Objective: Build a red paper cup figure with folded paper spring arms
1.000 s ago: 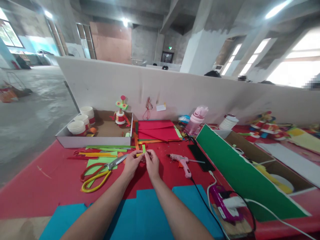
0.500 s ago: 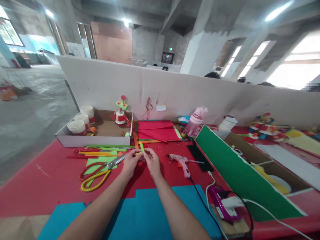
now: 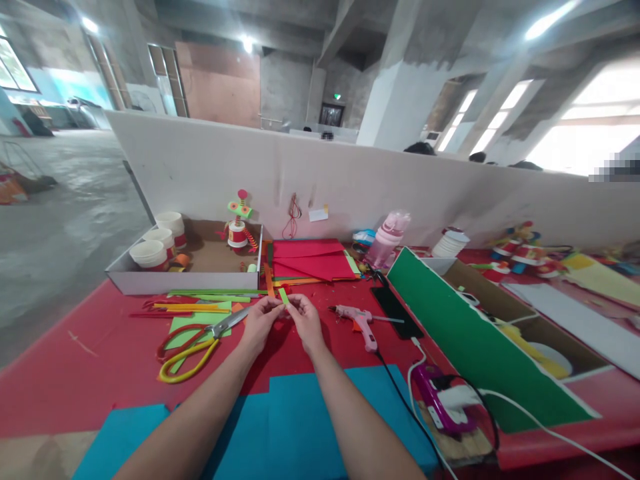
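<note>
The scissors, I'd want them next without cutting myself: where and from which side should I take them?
Grip the scissors by the yellow and red handle loops, which lie at the near left end. The blades point away to the right, toward the left hand, so probably come in from the near left with fingers through the loops. They lie flat on the table.

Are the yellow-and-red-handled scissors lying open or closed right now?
Open. The yellow-and-red-handled scissors lie flat on the red table cover, their two handle loops spread apart left of the left hand.
</note>
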A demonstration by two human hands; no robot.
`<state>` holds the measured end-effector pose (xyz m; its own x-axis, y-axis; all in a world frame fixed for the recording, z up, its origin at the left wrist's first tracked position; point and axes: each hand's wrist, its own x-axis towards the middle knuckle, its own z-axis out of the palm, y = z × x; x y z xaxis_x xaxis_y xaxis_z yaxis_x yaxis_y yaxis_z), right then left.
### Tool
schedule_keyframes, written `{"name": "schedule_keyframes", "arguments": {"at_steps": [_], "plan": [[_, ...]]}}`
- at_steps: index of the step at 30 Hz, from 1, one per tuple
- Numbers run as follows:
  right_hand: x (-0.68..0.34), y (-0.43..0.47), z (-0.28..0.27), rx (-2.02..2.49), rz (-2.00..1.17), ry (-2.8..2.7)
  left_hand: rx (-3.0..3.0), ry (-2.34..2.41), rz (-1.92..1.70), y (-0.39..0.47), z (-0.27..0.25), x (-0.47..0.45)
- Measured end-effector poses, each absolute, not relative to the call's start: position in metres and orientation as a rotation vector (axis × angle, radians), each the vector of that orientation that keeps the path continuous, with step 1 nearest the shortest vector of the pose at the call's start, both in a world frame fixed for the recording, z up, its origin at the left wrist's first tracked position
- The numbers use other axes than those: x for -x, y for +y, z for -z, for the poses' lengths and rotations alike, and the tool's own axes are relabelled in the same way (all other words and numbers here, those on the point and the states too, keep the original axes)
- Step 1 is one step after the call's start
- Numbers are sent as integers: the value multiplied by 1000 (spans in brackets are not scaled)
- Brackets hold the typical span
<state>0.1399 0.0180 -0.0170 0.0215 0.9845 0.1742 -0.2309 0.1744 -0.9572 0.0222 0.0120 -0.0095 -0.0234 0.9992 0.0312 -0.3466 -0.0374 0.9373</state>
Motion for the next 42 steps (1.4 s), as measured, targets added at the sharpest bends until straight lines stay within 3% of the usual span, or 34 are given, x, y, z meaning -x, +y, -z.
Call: {"name": "schedule_keyframes", "arguments": {"at_steps": [18,42], "plan": [[-141,18,16,910,-1189,-1136,-1035,1049,-1468,13,12,-21],[-142,16,14,922,-1285,-852,-1987,1246,-1458,7,4,-17]]}}
